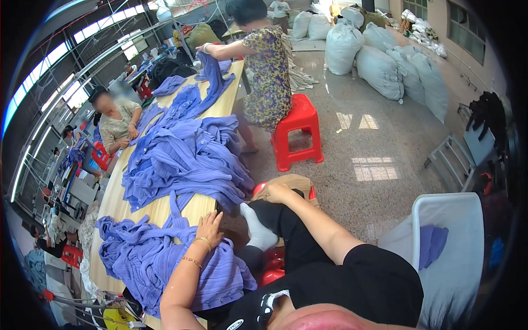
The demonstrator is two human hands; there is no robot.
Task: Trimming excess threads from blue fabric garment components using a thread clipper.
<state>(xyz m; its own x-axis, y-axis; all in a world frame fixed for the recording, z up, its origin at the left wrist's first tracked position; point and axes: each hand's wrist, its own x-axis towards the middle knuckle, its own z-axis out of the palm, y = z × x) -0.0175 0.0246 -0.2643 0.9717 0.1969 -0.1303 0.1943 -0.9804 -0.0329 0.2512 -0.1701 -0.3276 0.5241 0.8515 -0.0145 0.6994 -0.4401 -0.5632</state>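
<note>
My left hand (210, 227) lies spread, palm down, at the edge of a pile of purple ribbed shirts (148, 256) on the wooden table, holding nothing. My left forearm crosses the same pile. Past my bent knee, the fingers of my right hand (276, 193) close at the edge of a brown piece of cardboard (297, 181) over a red stool; part of the grip is hidden. My grey-socked foot (258, 231) is raised beside the table. Farther up the table lies a bigger heap of purple shirts (181, 157), some with buttons showing.
Across the table, a person (118, 124) handles purple cloth. At the far end another person (267, 71) lifts a purple garment beside a red stool (297, 132). A white bin (448, 220) with purple cloth stands at my right. Large white sacks (379, 66) line the back.
</note>
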